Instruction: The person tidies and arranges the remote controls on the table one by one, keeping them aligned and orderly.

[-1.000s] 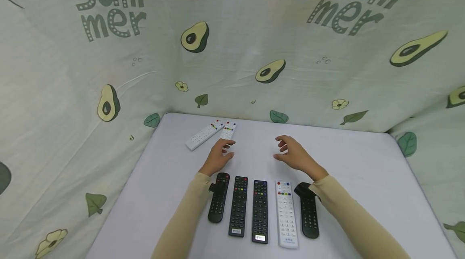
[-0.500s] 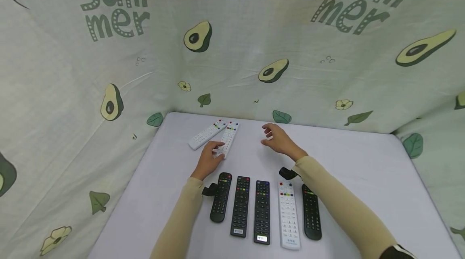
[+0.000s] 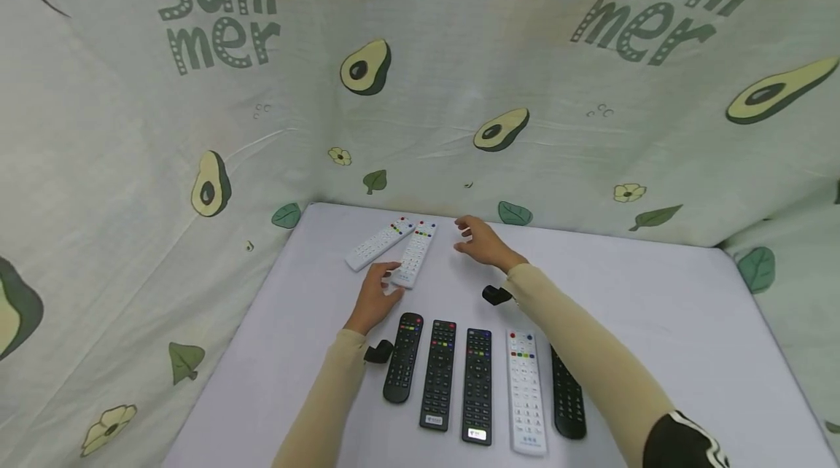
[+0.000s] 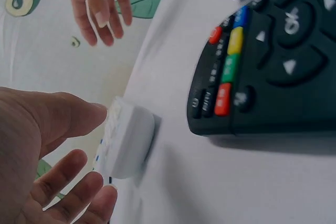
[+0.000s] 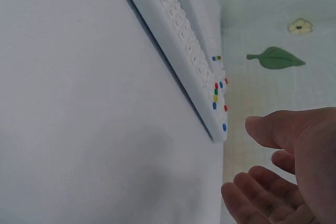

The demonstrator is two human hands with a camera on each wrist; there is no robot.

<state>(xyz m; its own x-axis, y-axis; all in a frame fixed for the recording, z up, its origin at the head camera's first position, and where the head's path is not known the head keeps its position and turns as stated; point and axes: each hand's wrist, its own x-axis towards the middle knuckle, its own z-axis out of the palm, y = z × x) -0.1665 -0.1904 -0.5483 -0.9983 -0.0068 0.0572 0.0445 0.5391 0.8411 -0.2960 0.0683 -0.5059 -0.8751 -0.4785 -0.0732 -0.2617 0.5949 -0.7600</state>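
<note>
Two white remote controls lie at the back left of the table. The front one, a slanted white remote (image 3: 415, 256), partly overlaps the other white remote (image 3: 377, 246) in the head view. My left hand (image 3: 375, 299) is at its near end, thumb and fingers spread apart, fingertips right at the edge. In the left wrist view, the thumb (image 4: 79, 116) overlaps the end of the white remote (image 4: 131, 140). My right hand (image 3: 484, 243) hovers to the right of the same remote's far end, fingers loosely bent and holding nothing. In the right wrist view a gap separates its thumb (image 5: 268, 129) from the white remote (image 5: 178, 51).
In front of the hands stands a row of remotes: a rounded black one (image 3: 403, 359), two long black ones (image 3: 437, 377) (image 3: 477, 388), a white one (image 3: 526, 391), and another black one (image 3: 568, 399) partly behind my right sleeve. A printed cloth (image 3: 420, 89) hangs behind the table.
My right hand has moved left and farther back, toward the white remote's far end. My left hand has shifted slightly left and nearer, uncovering more of that remote.
</note>
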